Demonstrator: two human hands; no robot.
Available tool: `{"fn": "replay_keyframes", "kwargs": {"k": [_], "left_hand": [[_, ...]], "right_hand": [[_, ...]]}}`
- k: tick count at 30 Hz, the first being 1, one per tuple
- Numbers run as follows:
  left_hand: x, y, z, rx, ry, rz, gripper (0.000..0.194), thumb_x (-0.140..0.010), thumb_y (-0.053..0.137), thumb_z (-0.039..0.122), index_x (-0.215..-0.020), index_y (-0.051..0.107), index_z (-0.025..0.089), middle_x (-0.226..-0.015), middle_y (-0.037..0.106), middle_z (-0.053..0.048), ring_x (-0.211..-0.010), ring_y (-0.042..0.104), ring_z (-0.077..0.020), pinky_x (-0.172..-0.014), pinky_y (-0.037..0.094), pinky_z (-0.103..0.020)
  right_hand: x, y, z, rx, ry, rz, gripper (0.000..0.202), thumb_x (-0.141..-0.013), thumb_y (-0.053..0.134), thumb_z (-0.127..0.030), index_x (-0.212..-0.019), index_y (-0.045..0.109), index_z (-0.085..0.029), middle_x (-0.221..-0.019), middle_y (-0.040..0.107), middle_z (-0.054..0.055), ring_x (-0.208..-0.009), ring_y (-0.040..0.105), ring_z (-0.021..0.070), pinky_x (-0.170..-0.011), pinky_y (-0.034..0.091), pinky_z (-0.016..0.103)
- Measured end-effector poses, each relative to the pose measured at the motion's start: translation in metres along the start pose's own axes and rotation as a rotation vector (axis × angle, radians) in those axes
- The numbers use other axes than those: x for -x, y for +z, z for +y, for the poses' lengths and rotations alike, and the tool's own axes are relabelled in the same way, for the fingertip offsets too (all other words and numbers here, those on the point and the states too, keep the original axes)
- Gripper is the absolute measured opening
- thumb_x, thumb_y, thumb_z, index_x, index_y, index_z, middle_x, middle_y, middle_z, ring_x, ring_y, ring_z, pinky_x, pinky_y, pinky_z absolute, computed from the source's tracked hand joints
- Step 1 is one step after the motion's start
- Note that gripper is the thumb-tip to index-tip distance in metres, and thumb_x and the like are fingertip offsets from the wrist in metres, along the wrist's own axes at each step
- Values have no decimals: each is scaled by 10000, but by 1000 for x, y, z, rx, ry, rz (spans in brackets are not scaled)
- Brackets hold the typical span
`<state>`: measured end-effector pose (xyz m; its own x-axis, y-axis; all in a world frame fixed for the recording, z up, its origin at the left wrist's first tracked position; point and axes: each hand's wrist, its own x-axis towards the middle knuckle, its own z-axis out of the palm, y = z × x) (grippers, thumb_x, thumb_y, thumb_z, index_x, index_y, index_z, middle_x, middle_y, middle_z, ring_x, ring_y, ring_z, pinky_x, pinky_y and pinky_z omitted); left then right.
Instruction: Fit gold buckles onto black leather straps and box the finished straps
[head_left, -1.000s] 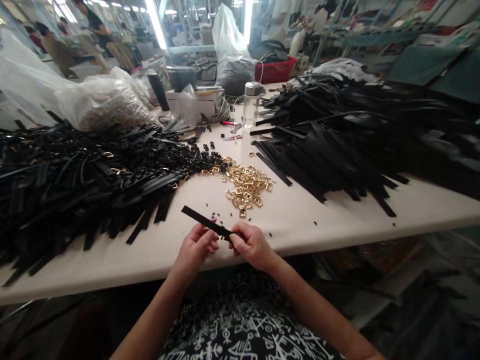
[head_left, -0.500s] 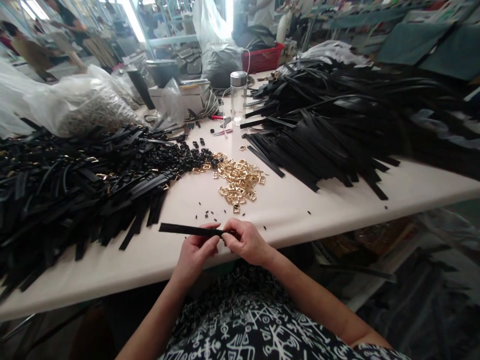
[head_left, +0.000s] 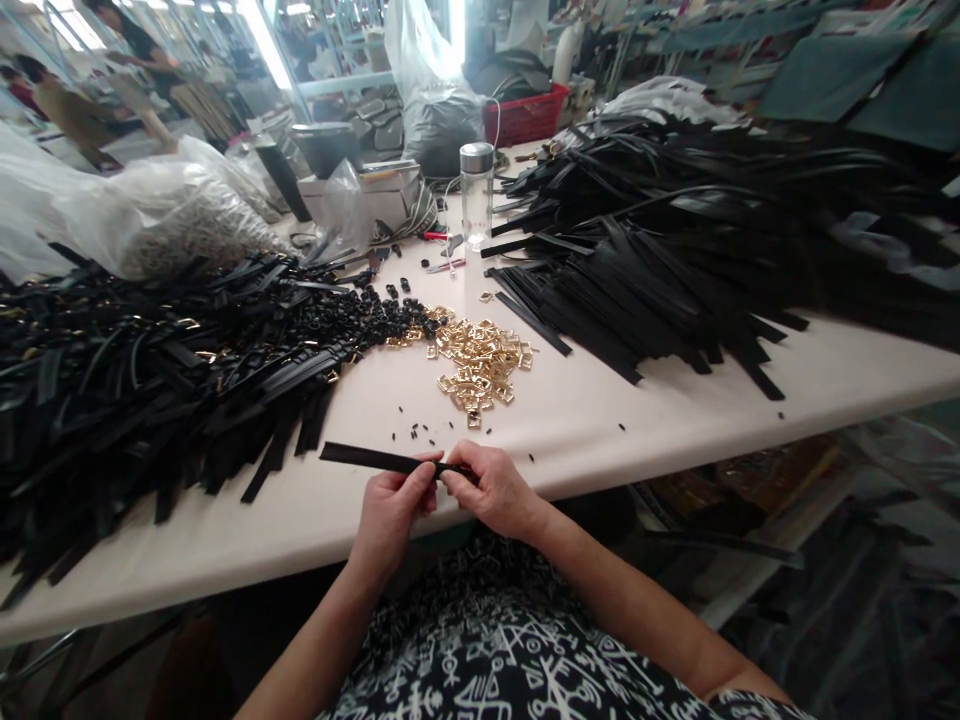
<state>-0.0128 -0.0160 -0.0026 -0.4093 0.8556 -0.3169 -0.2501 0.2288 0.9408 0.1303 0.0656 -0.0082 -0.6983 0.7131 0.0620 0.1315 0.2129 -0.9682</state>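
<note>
Above the table's front edge, a black strap (head_left: 367,457) lies across both hands, its free end pointing left. My left hand (head_left: 394,500) is closed on its middle, thumb pressed on top. Close beside it, my right hand (head_left: 487,485) pinches the strap's right end, which the fingers mostly cover. Whether a buckle is in that end cannot be made out. Just beyond the hands is a heap of gold buckles (head_left: 480,360). Small black loops (head_left: 382,315) lie to the left of the buckles.
Finished-looking black straps with gold buckles (head_left: 187,370) cover the left of the table (head_left: 570,440). Long black strips (head_left: 622,290) are piled at the right. A glass bottle (head_left: 477,200), a red basket (head_left: 529,115) and plastic bags (head_left: 172,205) stand farther back. People are in the background.
My left thumb has shifted up onto the strap, and its fingers have closed in more. The strap tilts slightly more, its right end lower. The view has shifted slightly.
</note>
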Motion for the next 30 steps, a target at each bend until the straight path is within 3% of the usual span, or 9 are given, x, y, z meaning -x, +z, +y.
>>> {"fn": "replay_keyframes", "kwargs": {"k": [6, 10, 12, 15, 19, 24, 30], "left_hand": [[5, 4, 2, -84, -27, -82, 639, -751, 678, 654, -1057, 758, 100, -476, 467, 50, -397, 373, -71, -394, 265, -201], [8, 9, -2, -163, 27, -147, 682, -800, 572, 727, -922, 771, 87, -454, 432, 41, -394, 346, -70, -396, 248, -212], [8, 10, -6, -175, 60, -162, 692, -823, 546, 725, -988, 763, 89, -454, 418, 48, -401, 338, -72, -403, 244, -213], [3, 9, -14, -144, 63, -158, 723, -832, 557, 708, -1171, 710, 89, -472, 420, 58, -412, 346, -75, -407, 247, -208], [-5, 1, -22, -10, 23, -136, 745, -760, 668, 688, -1186, 702, 78, -451, 411, 71, -391, 352, -66, -403, 244, -198], [-1, -2, -25, 174, 4, -151, 606, -773, 716, 598, -1153, 724, 127, -484, 497, 44, -386, 415, -60, -409, 281, -183], [0, 9, -28, 306, -58, -88, 565, -678, 817, 558, -1080, 749, 167, -500, 537, 37, -365, 418, -52, -383, 290, -173]], "right_hand": [[1, -5, -6, -208, 79, -65, 188, -909, 553, -327, -925, 621, -153, -740, 649, 18, -534, 581, 113, -524, 484, 239], [2, -7, -5, -222, 70, -88, 257, -931, 527, -324, -1073, 648, -147, -737, 644, 14, -535, 564, 109, -517, 472, 232], [3, -7, -4, -211, 59, -89, 267, -937, 520, -324, -1094, 647, -149, -740, 634, 12, -556, 557, 110, -529, 462, 231], [4, -5, -1, -188, 74, -69, 218, -926, 524, -333, -974, 628, -148, -690, 579, -7, -545, 502, 106, -509, 416, 230], [3, 0, 3, -73, 70, 22, 220, -883, 535, -291, -703, 461, -189, -589, 443, -46, -540, 398, 99, -508, 321, 242], [0, 4, 6, 20, 60, 37, 214, -854, 515, -289, -682, 422, -200, -599, 406, -46, -574, 373, 110, -545, 304, 260], [-1, 2, 1, 5, 95, 55, 253, -870, 497, -360, -682, 435, -203, -599, 425, -30, -575, 402, 125, -552, 328, 271]]}}
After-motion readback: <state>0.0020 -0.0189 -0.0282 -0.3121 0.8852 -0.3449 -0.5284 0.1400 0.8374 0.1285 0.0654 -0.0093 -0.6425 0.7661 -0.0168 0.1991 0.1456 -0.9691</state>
